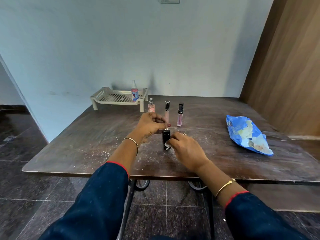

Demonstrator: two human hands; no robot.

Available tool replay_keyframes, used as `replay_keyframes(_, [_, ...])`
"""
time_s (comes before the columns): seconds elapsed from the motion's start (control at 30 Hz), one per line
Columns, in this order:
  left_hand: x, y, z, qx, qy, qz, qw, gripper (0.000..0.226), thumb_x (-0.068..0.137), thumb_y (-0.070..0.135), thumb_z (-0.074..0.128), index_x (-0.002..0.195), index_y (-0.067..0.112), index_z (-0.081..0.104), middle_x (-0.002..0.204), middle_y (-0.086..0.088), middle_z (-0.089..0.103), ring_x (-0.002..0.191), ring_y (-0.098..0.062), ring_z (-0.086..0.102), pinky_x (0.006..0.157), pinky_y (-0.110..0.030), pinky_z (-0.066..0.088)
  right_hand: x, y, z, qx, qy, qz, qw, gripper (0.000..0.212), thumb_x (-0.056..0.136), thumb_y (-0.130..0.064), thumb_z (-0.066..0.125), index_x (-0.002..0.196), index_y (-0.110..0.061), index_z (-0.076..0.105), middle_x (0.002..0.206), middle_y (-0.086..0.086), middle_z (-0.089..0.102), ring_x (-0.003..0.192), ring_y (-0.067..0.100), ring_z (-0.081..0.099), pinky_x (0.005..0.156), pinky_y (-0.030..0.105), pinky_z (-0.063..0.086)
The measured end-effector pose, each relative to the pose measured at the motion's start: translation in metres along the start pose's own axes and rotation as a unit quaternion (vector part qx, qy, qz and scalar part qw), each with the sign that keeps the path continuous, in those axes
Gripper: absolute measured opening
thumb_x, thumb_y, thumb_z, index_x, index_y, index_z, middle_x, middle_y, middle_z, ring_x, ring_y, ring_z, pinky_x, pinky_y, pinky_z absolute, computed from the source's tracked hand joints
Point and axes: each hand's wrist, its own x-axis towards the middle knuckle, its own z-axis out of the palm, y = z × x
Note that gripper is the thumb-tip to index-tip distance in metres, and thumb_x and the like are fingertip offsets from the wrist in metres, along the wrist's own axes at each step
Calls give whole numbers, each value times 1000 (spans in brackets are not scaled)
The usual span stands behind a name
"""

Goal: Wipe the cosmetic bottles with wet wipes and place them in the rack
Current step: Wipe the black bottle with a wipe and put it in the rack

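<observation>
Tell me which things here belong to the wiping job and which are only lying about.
Job: black bottle, wipe, rack, spray bottle in it, perfume, peach gloss, lilac gloss, wipes pack.
Lying about: wall switch, door.

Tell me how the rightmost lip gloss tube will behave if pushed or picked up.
The lip gloss tube stands upright, tall on a narrow base, so a sideways push would probably tip it. Its smooth, shiny body may slip when wet. Being slim, it is likely light.
</observation>
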Motion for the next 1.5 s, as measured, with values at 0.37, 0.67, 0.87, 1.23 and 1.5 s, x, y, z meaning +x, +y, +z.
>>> replay_keyframes(0.37, [-3, 2, 0, 9, 3, 6, 1000, 17, 69, -4, 78, 83, 0, 68, 73, -9, 69, 69, -16, 68, 72, -35, 60, 11, -5, 1, -5, 57, 65, 996, 18, 80, 1, 69, 95, -8, 64, 93, 6, 62, 67, 23, 60, 50, 35, 53])
replay_keyframes(0.67, [-4, 3, -1, -1, 3, 3, 1000, 16, 70, -7, 76, 81, 1, 68, 69, -7, 69, 66, -14, 68, 66, -31, 60, 7, -8, -1, -8, 30, 70, 997, 20, 77, 4, 69, 92, -9, 65, 88, 5, 61, 66, 24, 58, 49, 35, 50])
replay_keyframes(0.87, [-4, 3, -1, -5, 4, 2, 1000, 18, 70, -6, 76, 85, -3, 68, 72, -9, 70, 66, -14, 69, 64, -29, 60, 17, -2, -5, 17, 56, 49, 997, 17, 79, 3, 69, 92, -8, 65, 91, 5, 63, 67, 24, 60, 52, 34, 51])
replay_keyframes(1.23, [-1, 3, -1, 13, -3, -2, 1000, 21, 70, -6, 77, 88, -3, 67, 71, -7, 69, 66, -14, 68, 70, -34, 60, 7, 9, -14, 44, 22, -23, 999, 10, 84, -4, 66, 92, -9, 67, 93, 4, 63, 69, 25, 62, 54, 36, 52])
replay_keyframes(1.5, [-2, 4, -1, 18, 9, 1, 1000, 16, 72, -7, 75, 83, -1, 66, 71, -9, 67, 63, -13, 67, 63, -30, 60, 27, 3, -4, 15, 18, -29, 999, 16, 81, 0, 67, 93, -11, 68, 98, 5, 64, 72, 26, 62, 59, 41, 55])
